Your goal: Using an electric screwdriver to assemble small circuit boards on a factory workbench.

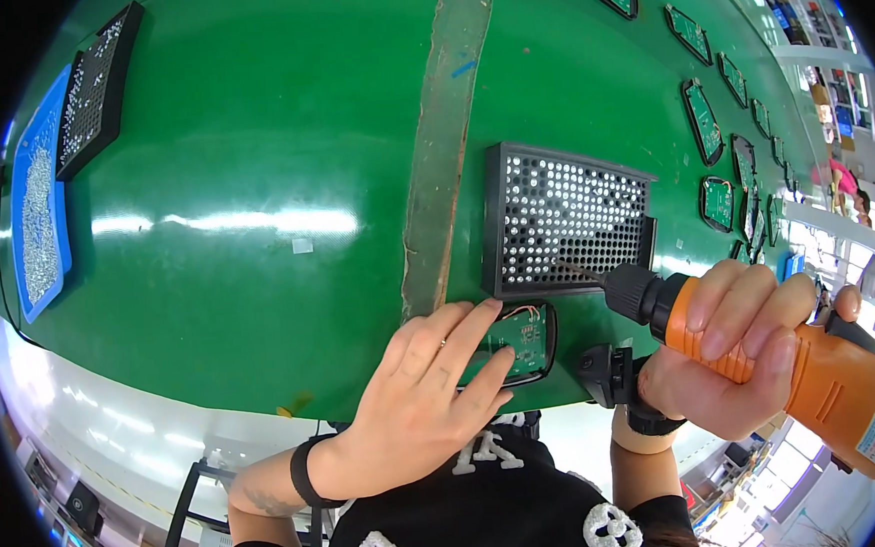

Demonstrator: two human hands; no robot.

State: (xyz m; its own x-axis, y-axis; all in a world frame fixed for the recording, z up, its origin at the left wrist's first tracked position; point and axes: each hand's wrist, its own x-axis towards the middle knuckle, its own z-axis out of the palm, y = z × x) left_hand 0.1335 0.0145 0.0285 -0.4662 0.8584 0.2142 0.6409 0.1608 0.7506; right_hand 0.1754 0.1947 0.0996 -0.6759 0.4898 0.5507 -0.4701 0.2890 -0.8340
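My left hand (415, 400) lies palm down over the left part of a black casing with a green circuit board (530, 340) inside. Its fingers spread across the far edge and the board, with the thumb at the near edge, holding the casing on the table. My right hand (737, 340) is wrapped round an orange electric screwdriver (823, 380) with a black chuck. The thin bit points left over the near part of a black perforated screw tray (495, 220), which holds many small bright screws. Whether the bit touches a screw, I cannot tell.
Several similar casings with boards (703, 122) lie along the table's right side. At the far left stand a blue bin (67, 246) of small metal parts and another black perforated tray (106, 88). A worn strip (440, 143) crosses the green table (290, 313).
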